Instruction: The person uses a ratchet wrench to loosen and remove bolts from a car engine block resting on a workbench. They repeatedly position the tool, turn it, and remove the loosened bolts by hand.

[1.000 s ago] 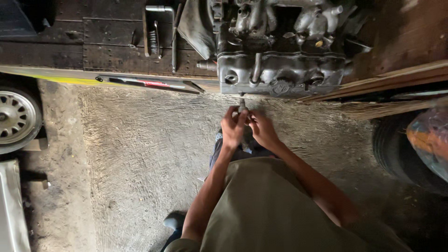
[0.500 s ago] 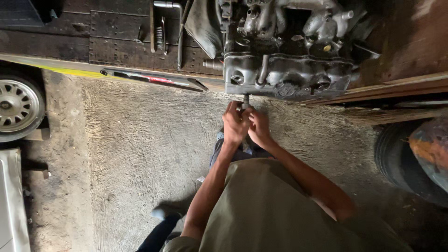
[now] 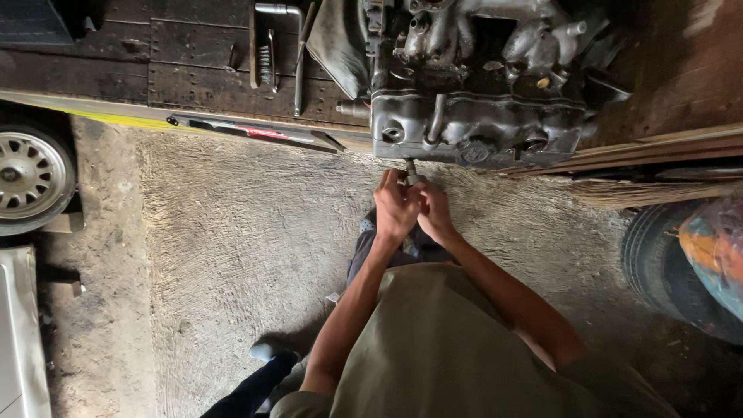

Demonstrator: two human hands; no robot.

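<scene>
Rough concrete floor (image 3: 232,255) lies below the grey engine block (image 3: 476,124), where your left hand (image 3: 396,209) and right hand (image 3: 433,210) clamp together on a small metal tool (image 3: 410,172) at its lower edge, mid-turn, wanting steady leverage next.

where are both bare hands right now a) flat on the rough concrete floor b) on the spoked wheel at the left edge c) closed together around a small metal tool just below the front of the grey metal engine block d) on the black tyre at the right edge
c: the left hand and right hand meet around a small metal tool under the grey metal engine block, away from the spoked wheel and black tyre.
</scene>
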